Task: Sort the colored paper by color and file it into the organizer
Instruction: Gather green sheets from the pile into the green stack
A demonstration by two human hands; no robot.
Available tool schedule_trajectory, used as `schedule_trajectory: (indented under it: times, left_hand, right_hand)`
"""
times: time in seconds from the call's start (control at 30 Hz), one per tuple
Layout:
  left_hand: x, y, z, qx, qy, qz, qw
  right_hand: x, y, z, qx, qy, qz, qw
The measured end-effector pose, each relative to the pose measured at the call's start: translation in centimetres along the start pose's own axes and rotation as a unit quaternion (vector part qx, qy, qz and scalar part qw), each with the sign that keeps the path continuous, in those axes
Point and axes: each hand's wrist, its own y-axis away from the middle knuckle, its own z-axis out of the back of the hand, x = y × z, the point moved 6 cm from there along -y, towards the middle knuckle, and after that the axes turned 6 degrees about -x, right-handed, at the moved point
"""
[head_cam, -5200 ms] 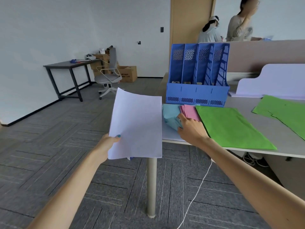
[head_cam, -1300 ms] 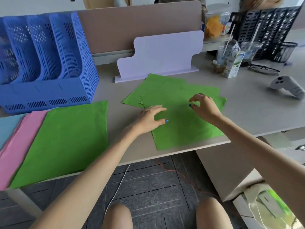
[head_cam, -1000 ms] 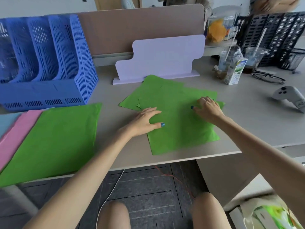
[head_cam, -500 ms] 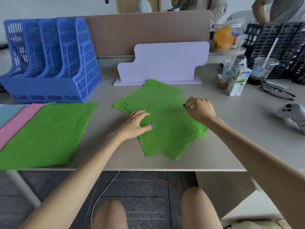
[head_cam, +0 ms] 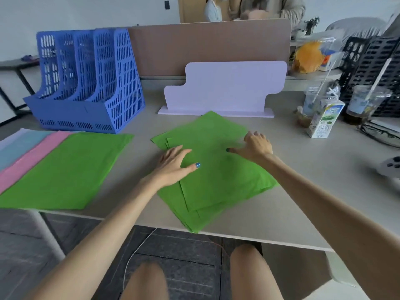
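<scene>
A loose stack of green paper sheets [head_cam: 218, 180] lies fanned on the grey desk [head_cam: 303, 191], its near corner at the desk edge. My left hand [head_cam: 175, 164] rests flat on the stack's left side with fingers straight. My right hand [head_cam: 255, 146] presses on the stack's right part, fingers bent down onto the paper. To the left lie a second green pile [head_cam: 65, 169], pink sheets [head_cam: 28, 161], light blue sheets [head_cam: 19, 146] and a white sheet [head_cam: 13, 136]. The blue slotted organizer [head_cam: 86, 83] stands at the back left.
A lilac shaped board [head_cam: 225, 87] stands behind the green stack. A milk carton [head_cam: 325, 119], drink cups with straws [head_cam: 363, 102], glasses and a white controller [head_cam: 389, 169] sit at the right. Black organizers [head_cam: 372, 68] stand far right. People are behind the brown partition [head_cam: 205, 46].
Both hands have drawn the green sheets together and toward the desk's near edge; the stack now lies tighter. The view has tilted up, showing more of the organizer.
</scene>
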Motion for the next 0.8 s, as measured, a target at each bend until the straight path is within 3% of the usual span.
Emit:
schedule_trajectory:
  times: [0.13,0.3,0.47,0.53,0.7,0.8]
  left_hand:
    - [1.1,-1.4,0.7,-0.027,0.027,0.024,0.999]
    - [2.9,-3.2,1.6,-0.056,0.032,0.047,0.997]
    - [2.7,-2.9,4.3,-0.212,-0.07,0.022,0.974]
    - [3.3,-3.4,4.7,-0.209,-0.046,0.018,0.977]
    - [4.2,-3.7,3.3,-0.083,-0.005,0.032,0.996]
    - [4.4,-3.2,4.1,-0.166,-0.055,0.033,0.984]
  right_hand:
    - [0.7,-0.9,-0.3,0.046,0.044,0.006,0.998]
    - [0.5,-1.2,-0.4,0.075,-0.002,0.007,0.997]
    - [0.1,-0.7,-0.4,0.054,-0.001,0.011,0.998]
    - [0.1,-0.5,-0.4,0.048,-0.003,0.008,0.999]
    - [0.2,0.4,-0.2,0.066,-0.001,0.014,0.998]
    - [0.3,0.8,-0.1,0.078,0.027,0.028,0.996]
